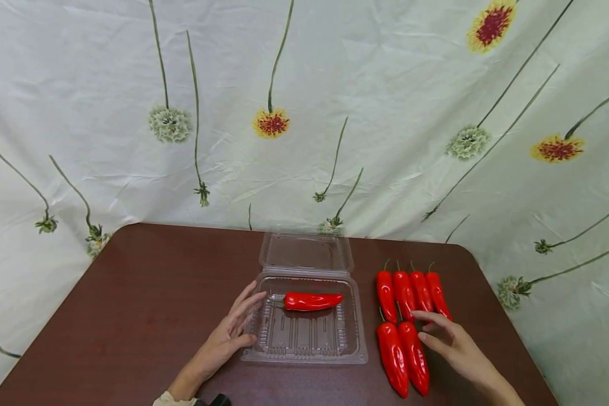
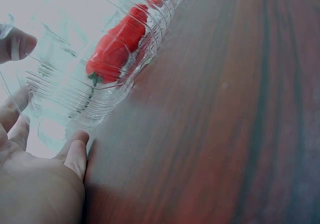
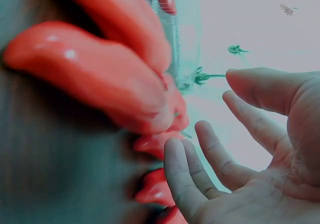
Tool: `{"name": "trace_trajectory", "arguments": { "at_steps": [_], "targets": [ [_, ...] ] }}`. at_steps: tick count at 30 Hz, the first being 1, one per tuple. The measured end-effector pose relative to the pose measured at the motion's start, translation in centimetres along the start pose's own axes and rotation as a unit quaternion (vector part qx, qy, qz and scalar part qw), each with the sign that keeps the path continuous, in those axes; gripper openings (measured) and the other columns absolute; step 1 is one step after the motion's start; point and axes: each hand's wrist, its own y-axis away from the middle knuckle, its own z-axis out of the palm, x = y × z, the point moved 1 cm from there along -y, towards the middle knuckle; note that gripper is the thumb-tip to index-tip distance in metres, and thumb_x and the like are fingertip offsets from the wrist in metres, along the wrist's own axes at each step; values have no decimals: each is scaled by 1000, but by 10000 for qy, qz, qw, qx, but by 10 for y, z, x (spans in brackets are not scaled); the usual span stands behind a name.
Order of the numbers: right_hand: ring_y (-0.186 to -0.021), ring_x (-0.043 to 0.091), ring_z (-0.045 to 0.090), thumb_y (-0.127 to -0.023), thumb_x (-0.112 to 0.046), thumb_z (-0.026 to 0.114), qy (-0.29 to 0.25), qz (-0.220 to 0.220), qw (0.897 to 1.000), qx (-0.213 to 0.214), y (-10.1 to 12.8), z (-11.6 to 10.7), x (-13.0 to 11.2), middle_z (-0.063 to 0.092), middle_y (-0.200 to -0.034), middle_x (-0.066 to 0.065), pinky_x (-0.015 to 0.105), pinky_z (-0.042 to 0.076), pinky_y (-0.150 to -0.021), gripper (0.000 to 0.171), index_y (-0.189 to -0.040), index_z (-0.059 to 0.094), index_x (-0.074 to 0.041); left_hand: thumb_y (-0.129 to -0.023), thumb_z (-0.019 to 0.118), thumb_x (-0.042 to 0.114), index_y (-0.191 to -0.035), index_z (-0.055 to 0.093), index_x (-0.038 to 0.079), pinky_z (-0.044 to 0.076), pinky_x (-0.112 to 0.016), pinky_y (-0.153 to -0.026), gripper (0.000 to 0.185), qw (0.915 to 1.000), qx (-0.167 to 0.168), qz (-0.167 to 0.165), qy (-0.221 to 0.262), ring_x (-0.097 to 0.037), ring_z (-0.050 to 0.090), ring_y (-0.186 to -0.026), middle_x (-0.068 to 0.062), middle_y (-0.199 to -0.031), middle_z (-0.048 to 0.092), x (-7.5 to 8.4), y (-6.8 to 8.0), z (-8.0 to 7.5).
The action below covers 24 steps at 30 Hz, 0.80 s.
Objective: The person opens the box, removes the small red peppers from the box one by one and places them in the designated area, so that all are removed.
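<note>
A clear plastic clamshell box (image 1: 352, 347) lies open on the brown table (image 1: 132, 304), lid folded back. One red pepper (image 1: 312, 301) lies across its far part and shows through the box wall (image 2: 117, 51). My left hand (image 1: 230, 332) rests with straight fingers against the box's left side; the thumb touches its near corner (image 2: 75, 151). To the right of the box lie several red peppers in two rows (image 1: 408, 290). My right hand (image 1: 449, 341) hovers open over the front pair (image 1: 403, 358), fingers spread (image 3: 210, 164), beside a large pepper (image 3: 95, 78).
A floral cloth (image 1: 304, 113) hangs behind the table and drapes round its edges. A dark object (image 1: 213, 401) peeks out by my left sleeve at the table's near edge. Bare tabletop stretches to the left of the box.
</note>
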Motion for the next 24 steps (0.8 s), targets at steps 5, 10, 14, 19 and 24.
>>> {"name": "trace_trajectory", "arguments": {
  "at_steps": [5, 10, 14, 19, 24],
  "targets": [
    [-94, 10, 60, -95, -16, 67, -43, -62, 9999, -66, -11, 2, -11, 61, -122, 18, 26, 55, -75, 42, -135, 60, -5, -89, 54, -13, -154, 21, -9, 20, -8, -114, 73, 10000, -12, -25, 10, 4, 26, -146, -20, -166, -14, 0, 0, 0],
    [-97, 10, 60, -94, -15, 69, -28, -305, 9994, -173, -23, 7, -20, 60, -120, 21, 27, 57, -77, 42, -134, 60, -6, -89, 53, -12, -154, 21, -9, 20, -8, -114, 72, 10000, -15, 6, 4, 4, 26, -146, -21, -166, -13, 0, 0, 0],
    [-101, 15, 58, -94, -14, 69, -92, -372, 9986, -363, -33, 13, -30, 57, -124, 21, 29, 58, -80, 42, -134, 59, -8, -89, 53, -12, -154, 22, -9, 20, -8, -114, 72, 10000, -7, -24, 0, 4, 26, -146, -20, -166, -13, 0, 1, 0],
    [-102, 22, 58, -93, -12, 69, 21, -659, 9960, -594, -46, 21, -45, 58, -127, 16, 28, 57, -85, 40, -132, 61, -11, -88, 54, -12, -155, 22, -8, 20, -8, -114, 74, 10000, 13, -63, -9, 4, 26, -146, -19, -166, -12, 1, 1, 0],
    [-109, 20, 57, -94, -16, 69, 298, -1043, 9910, -780, -59, 27, -60, 59, -131, 7, 29, 56, -90, 39, -132, 61, -15, -89, 54, -12, -155, 22, -8, 20, -8, -114, 74, 9999, 23, -94, -35, 4, 26, -146, -20, -166, -12, 1, 0, 0]
  ]
}}
